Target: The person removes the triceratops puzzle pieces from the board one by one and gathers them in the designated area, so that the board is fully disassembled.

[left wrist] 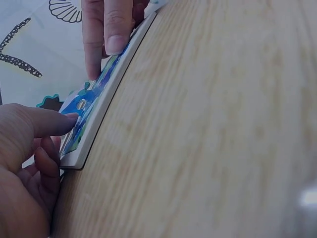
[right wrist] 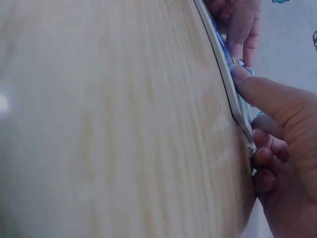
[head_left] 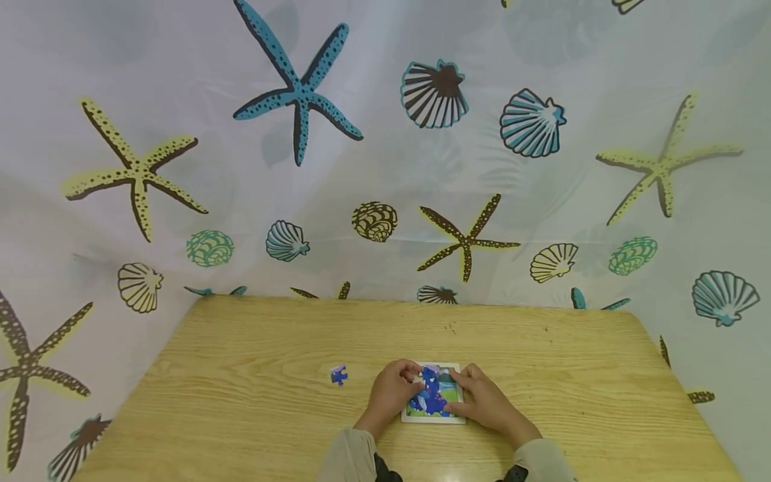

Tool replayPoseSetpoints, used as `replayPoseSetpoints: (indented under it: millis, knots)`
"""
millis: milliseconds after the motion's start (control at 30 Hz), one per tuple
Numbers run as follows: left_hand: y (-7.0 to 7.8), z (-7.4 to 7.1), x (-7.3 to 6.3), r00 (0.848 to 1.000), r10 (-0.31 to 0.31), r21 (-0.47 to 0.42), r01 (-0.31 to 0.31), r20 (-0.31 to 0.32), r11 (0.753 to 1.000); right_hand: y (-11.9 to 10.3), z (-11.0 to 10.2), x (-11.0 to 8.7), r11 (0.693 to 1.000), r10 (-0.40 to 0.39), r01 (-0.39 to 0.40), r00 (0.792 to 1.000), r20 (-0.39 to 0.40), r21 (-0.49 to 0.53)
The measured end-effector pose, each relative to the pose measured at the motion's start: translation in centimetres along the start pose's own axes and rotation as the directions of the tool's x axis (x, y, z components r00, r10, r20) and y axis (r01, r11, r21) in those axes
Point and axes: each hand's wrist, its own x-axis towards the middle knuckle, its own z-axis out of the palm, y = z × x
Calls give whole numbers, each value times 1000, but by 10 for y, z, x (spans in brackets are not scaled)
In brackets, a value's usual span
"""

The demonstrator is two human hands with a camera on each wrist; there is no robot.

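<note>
A small jigsaw puzzle board (head_left: 434, 420) with a white frame and a blue, purple and green picture lies flat on the table. At its left side my left hand (head_left: 393, 391) pinches a blue puzzle piece (left wrist: 75, 105), tilted up over the board in the left wrist view. My right hand (head_left: 484, 400) grips the board's right side, thumb over the frame and the other fingers along the outer edge, as the right wrist view shows. To the left, apart from both hands, lies a loose blue-purple puzzle piece (head_left: 339, 375).
The wooden table (head_left: 253, 402) reaches away to a pale curtain (head_left: 361, 167) printed with starfish and shells, which hangs at the back and both sides. Small dark marks (head_left: 450, 327) show on the table behind the board.
</note>
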Motion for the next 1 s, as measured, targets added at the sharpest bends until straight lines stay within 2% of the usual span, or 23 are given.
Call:
replayPoseSetpoints:
  millis: [200,433,700,833,1000]
  knots:
    - [-1,1,-2,999,14,5,-14,-37,1000,-1,0,0,1000,9,-9,1000,5,9]
    - [-2,1,-2,999,21,-14,-22,-49,1000,-2,-1,-1,1000,18,-19,1000,7,19]
    - [-3,3,-2,994,44,-16,-46,-105,999,-1,0,0,999,25,-25,1000,2,24]
    - [-3,2,-1,994,30,-46,-35,-110,998,-1,0,0,999,26,-26,1000,6,22]
    - [-3,1,0,996,9,-118,-19,-87,993,-2,-1,0,999,26,-26,1000,4,22]
